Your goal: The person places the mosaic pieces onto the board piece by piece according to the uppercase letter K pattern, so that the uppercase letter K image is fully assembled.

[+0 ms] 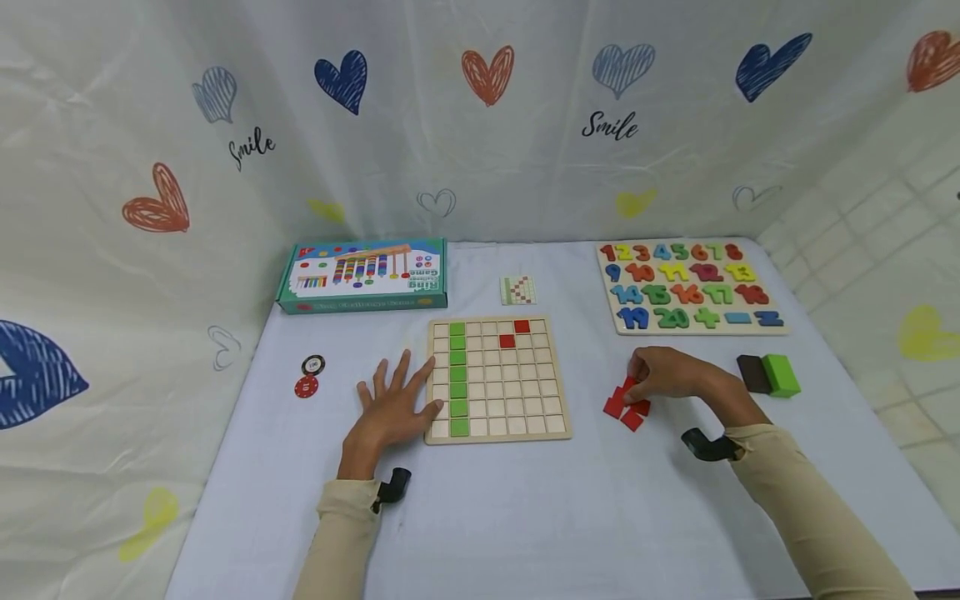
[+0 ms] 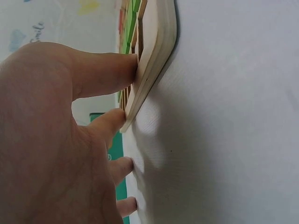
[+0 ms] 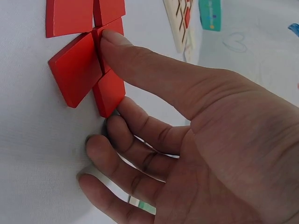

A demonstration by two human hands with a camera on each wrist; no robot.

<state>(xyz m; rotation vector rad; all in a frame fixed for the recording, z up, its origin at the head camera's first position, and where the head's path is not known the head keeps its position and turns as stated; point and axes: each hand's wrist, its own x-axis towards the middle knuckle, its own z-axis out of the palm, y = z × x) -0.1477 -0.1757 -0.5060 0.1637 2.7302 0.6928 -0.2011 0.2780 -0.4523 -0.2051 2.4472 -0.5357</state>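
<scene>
My left hand (image 1: 390,408) lies spread at the left edge of a wooden grid board (image 1: 510,387), thumb and index finger touching its rim. The left wrist view shows the thumb over the board's edge (image 2: 156,44) and other fingers on the cloth. A column of green tiles (image 1: 458,373) fills one line of cells, and two red tiles (image 1: 507,341) sit near the top right. Right of the board, my right hand (image 1: 667,372) pinches at a cluster of loose red tiles (image 1: 615,406). In the right wrist view its thumb presses one tile; the index fingertip meets the edge of a neighbouring tile (image 3: 110,95).
Behind the board lie a small pattern card (image 1: 518,290) and a green game box (image 1: 362,277). A number puzzle board (image 1: 697,287) is at the back right. Black (image 1: 753,374) and green blocks (image 1: 782,376) stand at right; two round chips (image 1: 306,386) lie at left.
</scene>
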